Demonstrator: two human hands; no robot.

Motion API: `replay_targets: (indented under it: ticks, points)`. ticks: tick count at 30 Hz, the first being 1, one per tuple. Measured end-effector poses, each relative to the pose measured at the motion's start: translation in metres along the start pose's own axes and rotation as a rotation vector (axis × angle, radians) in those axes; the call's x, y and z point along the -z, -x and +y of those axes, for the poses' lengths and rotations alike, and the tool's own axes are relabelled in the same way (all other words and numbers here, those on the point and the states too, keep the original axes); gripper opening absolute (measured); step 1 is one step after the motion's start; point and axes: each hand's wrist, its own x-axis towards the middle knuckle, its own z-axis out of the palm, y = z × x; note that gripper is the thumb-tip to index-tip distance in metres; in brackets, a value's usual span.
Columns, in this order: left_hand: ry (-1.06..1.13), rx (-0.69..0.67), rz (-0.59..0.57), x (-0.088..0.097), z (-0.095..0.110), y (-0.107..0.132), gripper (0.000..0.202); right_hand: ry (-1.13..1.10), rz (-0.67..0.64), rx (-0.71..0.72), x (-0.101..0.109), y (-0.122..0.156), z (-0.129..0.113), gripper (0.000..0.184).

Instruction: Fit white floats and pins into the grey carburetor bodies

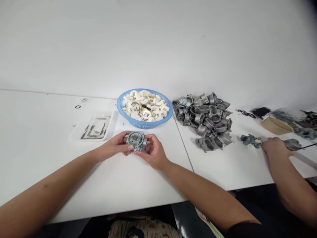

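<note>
Left hand [116, 145] and right hand [156, 154] grip a metal part [137, 141], open side up, near side of the blue basket [145, 125]; apparently a positioning step, next calling for one steadying hand

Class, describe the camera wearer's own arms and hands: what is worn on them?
The left hand and right hand wear no gloves. The left forearm and right forearm are bare; a black fabric sleeve shows beyond the right one.
</note>
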Motion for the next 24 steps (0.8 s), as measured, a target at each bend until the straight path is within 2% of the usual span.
replay_targets:
  ticks: [3, 8, 14, 17, 20, 22, 24]
  points:
    - [0.065, -0.084, -0.076, 0.004, -0.01, -0.005, 0.074, -0.088, 0.012, -0.058, -0.001, 0.001, -0.001, 0.062]
    - [0.089, -0.042, -0.127, 0.014, -0.014, -0.012, 0.065, -0.107, -0.022, -0.126, 0.004, -0.002, -0.002, 0.066]
    - [0.006, -0.074, 0.016, 0.007, -0.014, -0.011, 0.071, -0.136, -0.1, -0.148, 0.012, -0.011, 0.004, 0.068]
    - [-0.134, -0.083, 0.099, 0.001, -0.014, -0.01, 0.066, -0.023, -0.122, -0.135, 0.015, -0.012, 0.007, 0.068]
    - [-0.24, -0.107, 0.132, 0.001, -0.015, -0.008, 0.059, 0.112, -0.157, -0.119, 0.015, -0.01, 0.006, 0.065]
    - [-0.318, -0.122, 0.152, 0.003, -0.016, -0.007, 0.056, 0.23, -0.168, -0.127, 0.014, -0.008, 0.0, 0.061]
    - [-0.402, -0.145, 0.166, 0.007, -0.017, -0.005, 0.054, 0.349, -0.212, -0.14, 0.017, -0.005, -0.013, 0.066]
